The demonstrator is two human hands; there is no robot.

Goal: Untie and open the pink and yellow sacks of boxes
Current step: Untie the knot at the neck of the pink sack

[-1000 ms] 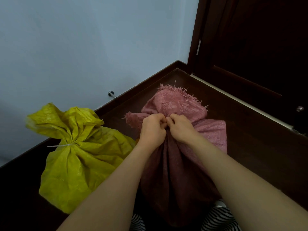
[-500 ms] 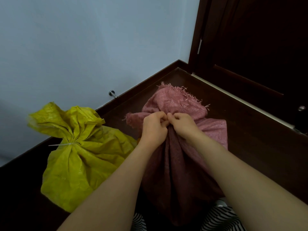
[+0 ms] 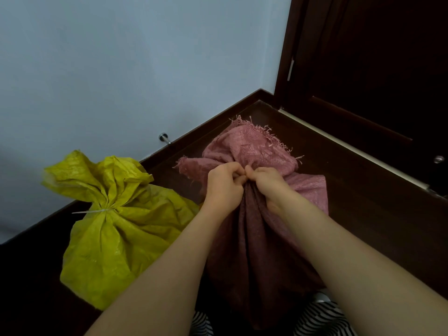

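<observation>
Pink sack: woven pink plastic sack [image 3: 261,229] with a frayed top edge, standing on the dark wooden floor [image 3: 363,202] at centre, near the person; its gathered neck sits under both hands, with the loose mouth fanning out on the far side of them.
Yellow sack: crinkled woven yellow plastic sack [image 3: 116,243] to the left of the pink one, just beside it, against the pale blue wall [image 3: 121,69]; its neck is cinched by a thin white tie [image 3: 97,211], untouched.
Dark door: dark brown wooden door [image 3: 375,69] at far right, well apart from the work.
Left hand: left hand [image 3: 224,185] is curled closed on the left side of the pink neck, fingers pinching into the bunched fabric; whether they have a string or only cloth is hidden.
Right hand: right hand [image 3: 265,181] is likewise closed on the right side of the neck, thumb tip touching the left hand's fingers.
Change: over the last second the hands have stayed at the same spot, with only the fingers shifting a little; the fabric above them looks slightly looser and more spread.
Meaning: my judgement is that the knot is being picked at and has not yet given way, so the pink sack counts as closed and the yellow one has not been started.
Sack against grip: the neck lies directly between the two pinches, the bulk of the sack hanging below towards the near edge and the frayed mouth beyond the knuckles.
</observation>
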